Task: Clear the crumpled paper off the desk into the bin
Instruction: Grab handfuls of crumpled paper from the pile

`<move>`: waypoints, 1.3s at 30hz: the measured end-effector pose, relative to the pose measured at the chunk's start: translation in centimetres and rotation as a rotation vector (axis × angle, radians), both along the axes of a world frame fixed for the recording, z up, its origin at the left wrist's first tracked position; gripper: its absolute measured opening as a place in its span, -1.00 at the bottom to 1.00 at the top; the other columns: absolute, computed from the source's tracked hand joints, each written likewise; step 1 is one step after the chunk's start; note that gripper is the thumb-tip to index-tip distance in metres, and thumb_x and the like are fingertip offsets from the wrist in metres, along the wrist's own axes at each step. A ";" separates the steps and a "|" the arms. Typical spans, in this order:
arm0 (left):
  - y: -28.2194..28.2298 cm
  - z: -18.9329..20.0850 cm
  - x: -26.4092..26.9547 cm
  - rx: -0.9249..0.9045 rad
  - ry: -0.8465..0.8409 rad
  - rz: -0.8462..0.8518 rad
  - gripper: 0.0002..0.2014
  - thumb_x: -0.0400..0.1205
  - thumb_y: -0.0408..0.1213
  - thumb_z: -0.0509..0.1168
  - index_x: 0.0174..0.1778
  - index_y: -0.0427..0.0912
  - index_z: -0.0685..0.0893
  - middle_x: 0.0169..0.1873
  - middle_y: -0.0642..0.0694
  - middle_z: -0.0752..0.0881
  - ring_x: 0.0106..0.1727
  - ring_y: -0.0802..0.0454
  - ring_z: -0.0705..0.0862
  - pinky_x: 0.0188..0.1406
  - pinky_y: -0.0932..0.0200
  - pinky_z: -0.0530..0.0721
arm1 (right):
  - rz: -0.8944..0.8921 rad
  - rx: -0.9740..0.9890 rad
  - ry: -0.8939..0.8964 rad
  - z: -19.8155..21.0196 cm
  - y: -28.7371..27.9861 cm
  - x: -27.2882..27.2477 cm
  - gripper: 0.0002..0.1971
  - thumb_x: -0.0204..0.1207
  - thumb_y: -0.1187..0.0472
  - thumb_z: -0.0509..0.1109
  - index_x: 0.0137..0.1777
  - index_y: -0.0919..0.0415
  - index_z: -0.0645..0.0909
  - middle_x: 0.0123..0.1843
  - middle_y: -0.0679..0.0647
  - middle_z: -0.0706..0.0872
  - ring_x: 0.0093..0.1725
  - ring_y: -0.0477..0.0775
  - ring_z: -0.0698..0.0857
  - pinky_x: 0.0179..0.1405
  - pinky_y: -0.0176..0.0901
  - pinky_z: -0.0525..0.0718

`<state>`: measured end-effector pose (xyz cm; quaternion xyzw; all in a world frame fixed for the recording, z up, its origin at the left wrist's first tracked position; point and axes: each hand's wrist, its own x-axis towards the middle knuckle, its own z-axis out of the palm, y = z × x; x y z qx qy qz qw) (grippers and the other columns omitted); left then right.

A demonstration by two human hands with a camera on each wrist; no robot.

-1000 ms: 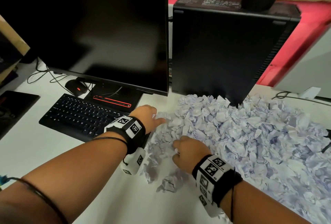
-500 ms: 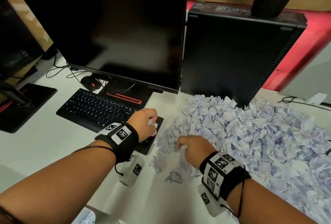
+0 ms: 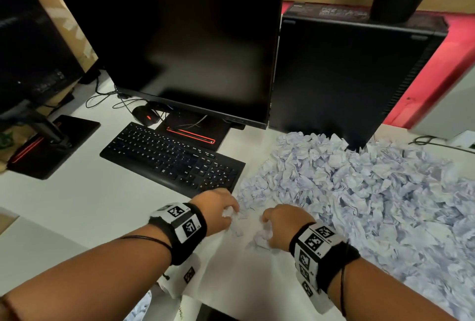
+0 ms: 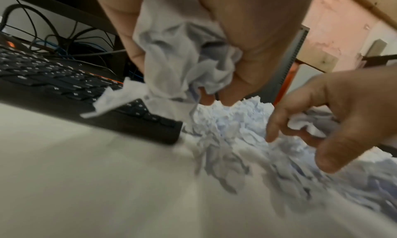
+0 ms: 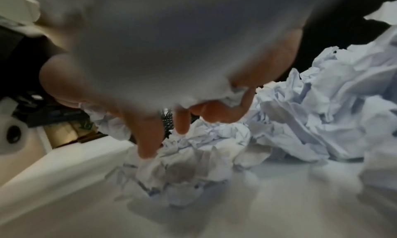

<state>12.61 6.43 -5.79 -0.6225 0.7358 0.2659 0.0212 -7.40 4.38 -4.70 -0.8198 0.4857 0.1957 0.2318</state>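
Crumpled paper (image 3: 359, 192): a wide heap on the right half of the white desk (image 3: 77, 205), its left edge beside the keyboard (image 3: 172, 158).
Left hand (image 3: 218, 209): fingers curled round a wad of paper, just off the keyboard's near right corner.
Right hand (image 3: 282, 225): curled over loose pieces at the heap's near left edge, gripping some.
Behind the heap: computer tower (image 3: 347, 76), touching the paper's far edge.
Left of the tower: dark monitor (image 3: 180, 45), a mouse (image 3: 145, 115) under it.

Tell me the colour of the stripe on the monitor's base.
The stripe is glowing red-orange on the black base; the head view shows it best.
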 end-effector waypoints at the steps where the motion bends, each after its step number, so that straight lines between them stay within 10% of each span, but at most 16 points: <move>1: 0.2 -0.5 -0.3 0.017 0.001 -0.013 -0.64 0.50 -0.21 0.29 0.21 0.15 0.62 0.17 0.09 0.53 0.16 0.10 0.59 0.25 0.15 0.57 | 0.014 -0.017 0.030 -0.2 0.0 -0.1 -0.55 0.50 0.19 0.37 0.41 0.06 0.48 0.30 0.08 0.58 0.27 0.13 0.60 0.20 -0.06 0.61; 13: 0.8 -2.9 -1.1 0.101 -0.180 -0.029 -0.73 0.57 -0.09 0.28 0.17 0.00 0.64 0.21 -0.01 0.61 0.25 -0.03 0.57 0.18 0.13 0.55 | -0.030 -0.103 0.035 -1.8 -0.2 -1.7 -0.76 0.62 0.23 0.15 0.19 0.16 0.58 0.21 0.17 0.55 0.12 0.23 0.65 0.03 -0.06 0.62; 27: 2.4 -1.1 0.1 -0.062 0.152 0.241 -0.66 0.67 -0.24 0.18 0.36 0.12 0.51 -0.05 -0.05 0.68 -0.04 -0.05 0.64 0.02 0.23 0.55 | -0.200 -0.115 -0.446 1.1 0.6 1.9 -0.67 0.49 0.13 0.30 0.26 0.01 0.48 0.20 0.04 0.51 -0.07 0.06 0.56 -0.04 -0.15 0.56; 39: 12.5 0.4 10.8 -0.059 0.224 0.746 -0.76 0.49 -0.29 0.28 -0.42 0.13 0.47 -0.36 0.07 0.54 -0.24 -0.02 0.56 -0.29 0.28 0.43 | 0.010 0.124 -0.504 1.6 5.8 15.3 -0.44 0.40 0.40 0.27 0.37 -0.04 0.38 0.35 0.06 0.34 0.14 0.12 0.58 0.19 -0.15 0.56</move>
